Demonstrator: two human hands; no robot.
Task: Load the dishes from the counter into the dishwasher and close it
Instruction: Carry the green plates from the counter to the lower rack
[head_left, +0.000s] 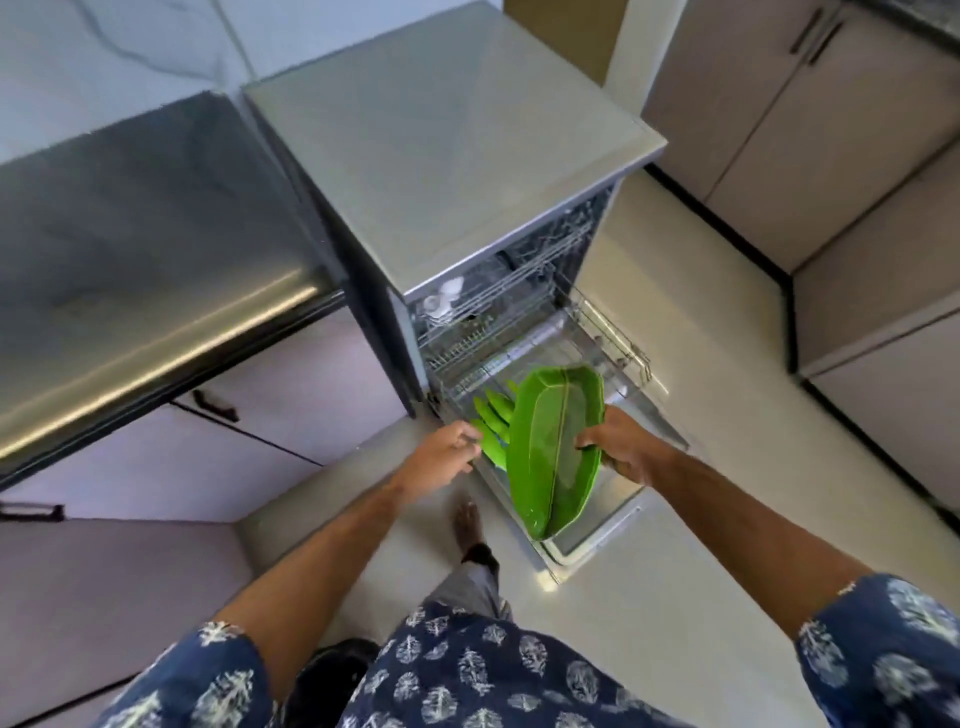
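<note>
Green leaf-shaped plate (553, 452), glossy, long oval with a centre rib line, tilted on edge above the open dishwasher door (597, 525), gripped at its right rim. More green leaf plates (491, 428) stand on edge in the lower rack (613, 338), at its left side, just behind the held one. Lower rack pulled out over the door. Upper rack (483, 317) partly out, white items (441, 301) at its left end, blurred. Dishwasher (441, 156) grey, flat top, door fully down.

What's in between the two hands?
In the head view, green leaf-shaped plates: the big plate held by the right hand, and others in the rack by the left hand.
</note>
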